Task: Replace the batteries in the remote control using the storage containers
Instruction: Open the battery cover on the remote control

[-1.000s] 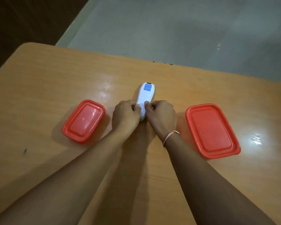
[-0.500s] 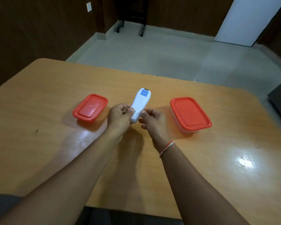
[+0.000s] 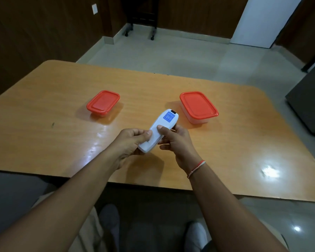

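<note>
Your left hand [image 3: 133,140] grips the near end of a white remote control [image 3: 157,130], fingers curled under it and the thumb pressed on its upper side. Your right hand [image 3: 173,140] grips the same remote from the other side, thumb laid across the middle of its back and fingers wrapped beneath. The remote is lifted clear of the worktop [image 3: 44,124], back side up, tilted so its far end points away from you and to the right. A blue label [image 3: 168,116] sits near that far end.

The back cover looks closed, so the step in hand is probably opening the battery compartment. To do it well, steady the body with your left hand and let your right thumb push the cover along the length of the remote, low over the worktop so nothing drops far.

Beyond your left hand and off to its left, well apart, stands a small container with a red lid [image 3: 103,103], closed. Beyond your right hand and a little to its right, nearer, stands a larger clear container with a red lid [image 3: 198,106], also closed. What either one holds cannot be seen. Both lids remain to be opened.
</note>
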